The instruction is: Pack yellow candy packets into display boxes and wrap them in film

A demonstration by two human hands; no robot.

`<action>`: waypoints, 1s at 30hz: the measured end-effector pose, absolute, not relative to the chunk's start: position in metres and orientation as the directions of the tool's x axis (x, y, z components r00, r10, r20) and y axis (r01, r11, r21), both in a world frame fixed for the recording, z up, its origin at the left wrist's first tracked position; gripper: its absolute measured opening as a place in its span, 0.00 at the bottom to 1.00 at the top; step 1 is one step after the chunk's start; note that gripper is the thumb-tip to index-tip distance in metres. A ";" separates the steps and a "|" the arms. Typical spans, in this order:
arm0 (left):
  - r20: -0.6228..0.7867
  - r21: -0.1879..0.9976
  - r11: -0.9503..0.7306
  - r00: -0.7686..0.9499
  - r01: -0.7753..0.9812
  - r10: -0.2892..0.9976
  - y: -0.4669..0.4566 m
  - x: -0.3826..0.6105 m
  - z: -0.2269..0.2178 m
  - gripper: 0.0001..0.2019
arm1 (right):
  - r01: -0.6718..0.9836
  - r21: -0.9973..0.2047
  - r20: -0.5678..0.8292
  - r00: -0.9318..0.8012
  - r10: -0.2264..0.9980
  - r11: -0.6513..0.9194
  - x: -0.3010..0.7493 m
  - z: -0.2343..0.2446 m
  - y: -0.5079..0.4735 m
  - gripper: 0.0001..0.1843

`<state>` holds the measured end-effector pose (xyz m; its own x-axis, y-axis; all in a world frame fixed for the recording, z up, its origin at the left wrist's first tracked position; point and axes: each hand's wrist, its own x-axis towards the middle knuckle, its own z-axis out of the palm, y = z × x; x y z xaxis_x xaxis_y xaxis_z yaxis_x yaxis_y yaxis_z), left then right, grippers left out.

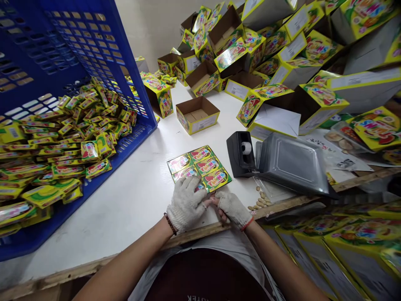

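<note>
On the white table, small flat candy packets lie side by side in rows as a rectangular block. My left hand, in a knitted glove with bare fingertips, rests over the block's near left part with its fingers lying across the packets. My right hand, gloved the same way, is at the block's near edge, its fingers curled in. The two hands' fingertips nearly meet there. Whatever the right fingers may pinch is hidden. Just beyond the block stands an open, shallow display box.
A blue plastic crate on its side at the left spills many packets. A black tape dispenser and a grey plastic tray stand right. Printed boxes pile up behind. Small beige pieces lie near the wooden table edge.
</note>
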<state>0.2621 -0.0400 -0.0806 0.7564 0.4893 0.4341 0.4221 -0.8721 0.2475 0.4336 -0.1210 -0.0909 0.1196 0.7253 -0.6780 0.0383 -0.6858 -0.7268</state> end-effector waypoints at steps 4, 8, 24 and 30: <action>0.471 0.178 -0.825 0.690 0.536 0.550 -0.048 0.281 -0.087 0.05 | -0.060 -0.744 -0.666 0.125 0.735 -0.665 0.434 -0.096 -0.127 0.24; 0.458 0.178 -0.831 0.703 0.528 0.544 -0.052 0.283 -0.088 0.05 | -0.166 -0.779 -0.627 0.207 0.751 -0.604 0.438 -0.089 -0.127 0.29; 0.594 0.370 -0.870 0.637 0.326 0.491 -0.015 0.202 -0.115 0.08 | 0.272 -0.830 -0.333 0.457 0.825 -0.486 0.491 -0.052 -0.019 0.02; 0.575 0.455 -0.818 0.585 0.352 0.571 -0.038 0.198 -0.149 0.10 | 0.440 -0.816 -0.074 0.566 0.821 -0.376 0.521 -0.040 -0.085 0.14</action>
